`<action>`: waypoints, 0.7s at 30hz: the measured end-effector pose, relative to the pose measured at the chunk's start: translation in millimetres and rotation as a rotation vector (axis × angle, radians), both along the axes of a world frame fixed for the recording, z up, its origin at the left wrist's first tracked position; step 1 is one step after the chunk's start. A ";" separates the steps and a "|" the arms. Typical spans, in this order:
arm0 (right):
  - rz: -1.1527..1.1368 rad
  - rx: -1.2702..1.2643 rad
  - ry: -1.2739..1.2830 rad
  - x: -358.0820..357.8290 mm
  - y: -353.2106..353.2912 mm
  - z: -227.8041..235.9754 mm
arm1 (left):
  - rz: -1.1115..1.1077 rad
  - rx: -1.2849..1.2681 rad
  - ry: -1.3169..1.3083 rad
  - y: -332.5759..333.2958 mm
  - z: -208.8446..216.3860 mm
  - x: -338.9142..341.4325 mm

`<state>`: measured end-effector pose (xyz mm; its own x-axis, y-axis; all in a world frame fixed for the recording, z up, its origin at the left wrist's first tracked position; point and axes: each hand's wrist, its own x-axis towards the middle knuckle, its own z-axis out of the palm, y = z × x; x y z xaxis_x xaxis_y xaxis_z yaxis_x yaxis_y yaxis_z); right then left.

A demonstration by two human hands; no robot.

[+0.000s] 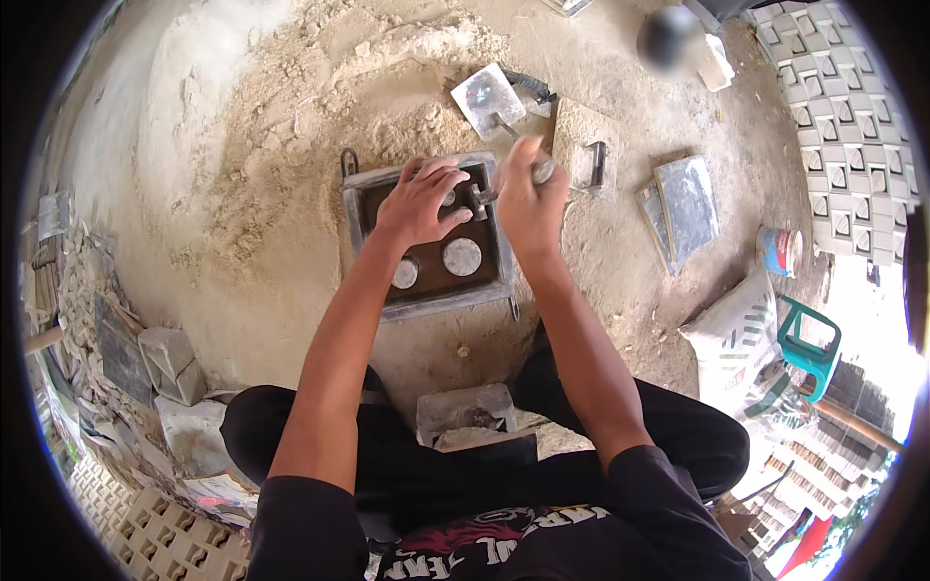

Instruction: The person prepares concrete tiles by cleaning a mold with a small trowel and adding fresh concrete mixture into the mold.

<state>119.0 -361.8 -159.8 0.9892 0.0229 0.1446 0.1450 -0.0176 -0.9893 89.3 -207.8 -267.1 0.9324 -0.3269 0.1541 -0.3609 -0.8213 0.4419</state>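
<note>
A rectangular metal mould frame [417,308] lies on the ground ahead of me, its inside dark brown with pale round discs in it. One disc [462,258] shows fully near the front right; another [405,273] is partly covered by my left forearm. My left hand [423,201] is over the mould's far middle, fingers and thumb apart around another round piece. My right hand [533,198] grips the handle of what looks like a small hammer [480,200], its metal head above the mould's right part, beside my left fingertips.
Loose sandy material [407,87] is heaped beyond the mould. A square metal plate [489,102], a board with a handle [586,145] and flat grey plates [688,198] lie to the right. A sack [736,334], a paint can [780,252] and a green stool [810,349] stand farther right. Near my legs is a grey container [441,412].
</note>
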 end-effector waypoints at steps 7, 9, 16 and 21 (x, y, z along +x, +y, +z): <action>-0.105 -0.080 -0.066 -7.2 4.6 47.2 | -0.004 -0.012 -0.001 1.3 3.2 3.5; -0.117 -0.116 -0.092 -13.6 0.6 32.3 | -0.005 0.001 -0.024 -0.8 1.8 3.4; -0.077 0.046 0.033 -27.6 -11.5 13.4 | -0.016 -0.035 -0.019 1.6 2.2 4.6; -0.143 -0.129 0.009 -35.2 -18.3 -3.5 | -0.012 -0.015 -0.034 0.5 4.6 3.8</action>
<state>83.8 -380.1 -163.2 0.9850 -0.1004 0.1405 0.1228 -0.1647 -0.9787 93.0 -207.3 -262.4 0.9227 -0.3354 0.1903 -0.3855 -0.8100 0.4418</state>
